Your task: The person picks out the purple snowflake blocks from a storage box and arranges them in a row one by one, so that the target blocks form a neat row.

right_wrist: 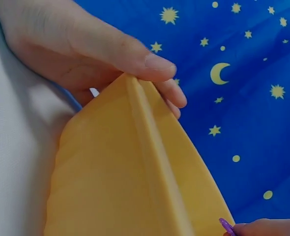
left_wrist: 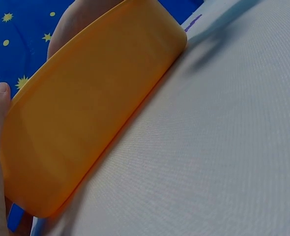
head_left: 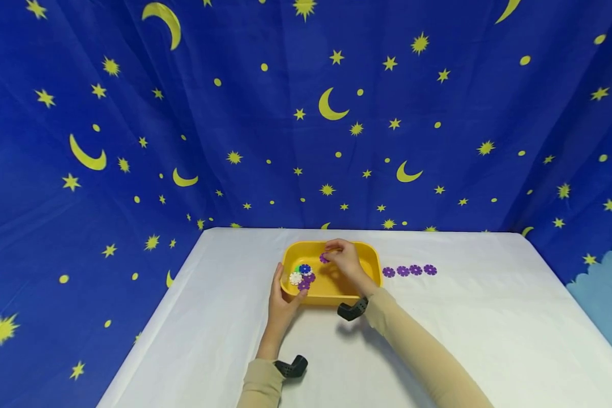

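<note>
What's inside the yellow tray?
At left: white, blue and purple discs, partly covering a green piece. The right hand pinches another purple disc; what lies beneath that hand cannot be seen.

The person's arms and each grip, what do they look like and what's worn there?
The left sleeve and right sleeve are plain beige. A black, bent left wrist device matches the right wrist device. The left grip and right grip wear no gloves.

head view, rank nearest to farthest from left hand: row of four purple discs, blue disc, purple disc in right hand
1. Blue disc, left end of tray
2. Purple disc in right hand, right of blue disc
3. Row of four purple discs, right of tray
</note>
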`<state>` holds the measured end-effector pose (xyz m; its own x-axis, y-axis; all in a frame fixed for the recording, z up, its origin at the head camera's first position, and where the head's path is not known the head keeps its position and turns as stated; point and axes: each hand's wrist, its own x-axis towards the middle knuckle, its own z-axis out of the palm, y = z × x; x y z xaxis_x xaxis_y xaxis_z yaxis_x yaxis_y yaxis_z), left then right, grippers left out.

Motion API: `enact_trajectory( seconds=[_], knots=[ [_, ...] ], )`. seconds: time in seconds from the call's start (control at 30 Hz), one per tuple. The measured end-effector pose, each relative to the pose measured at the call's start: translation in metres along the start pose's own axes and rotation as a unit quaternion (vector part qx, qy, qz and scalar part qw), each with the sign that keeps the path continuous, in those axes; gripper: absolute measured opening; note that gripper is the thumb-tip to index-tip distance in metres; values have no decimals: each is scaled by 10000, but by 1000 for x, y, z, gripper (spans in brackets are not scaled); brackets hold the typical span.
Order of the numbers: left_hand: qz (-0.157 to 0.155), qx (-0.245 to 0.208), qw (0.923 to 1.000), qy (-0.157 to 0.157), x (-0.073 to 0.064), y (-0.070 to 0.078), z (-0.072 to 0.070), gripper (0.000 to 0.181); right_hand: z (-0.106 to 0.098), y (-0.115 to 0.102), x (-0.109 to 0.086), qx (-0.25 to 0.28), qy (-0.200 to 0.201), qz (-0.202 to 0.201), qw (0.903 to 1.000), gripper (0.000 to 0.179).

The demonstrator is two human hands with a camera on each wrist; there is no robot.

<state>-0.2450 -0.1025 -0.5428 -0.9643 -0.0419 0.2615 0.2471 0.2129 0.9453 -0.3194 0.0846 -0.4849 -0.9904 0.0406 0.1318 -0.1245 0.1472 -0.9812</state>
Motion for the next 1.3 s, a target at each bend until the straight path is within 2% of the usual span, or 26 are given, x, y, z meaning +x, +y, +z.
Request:
enact_trajectory(
  seconds=[0.1, 0.27, 0.6, 0.83, 0.97, 1.3],
  knots=[
    [-17, -22, 10000, -24, 0, -1, 0, 84, -4, -3, -1, 123, 91, -8, 9999, 29],
    [16, -116, 9999, -74, -1, 1, -1, 84, -15, -7, -5, 225, 209, 195, 9993, 31],
    [-78, 22, 9999, -81, 0, 1, -1, 84, -49, -15, -16, 456, 934, 188, 9944, 29],
    [-202, -26, 9994, -265, -10, 38, -7, 82, -73, -17, -19, 415, 1204, 213, 9916, 29],
    [-159, -18, 9996, -223, -10, 39, -7, 82, -86, -16, -20, 249, 1429, 250, 9891, 34],
    [-120, -112, 9996, -251, -10, 39, -6, 83, -123, -6, -26, 323, 1907, 279, 9807, 36]
  ],
)
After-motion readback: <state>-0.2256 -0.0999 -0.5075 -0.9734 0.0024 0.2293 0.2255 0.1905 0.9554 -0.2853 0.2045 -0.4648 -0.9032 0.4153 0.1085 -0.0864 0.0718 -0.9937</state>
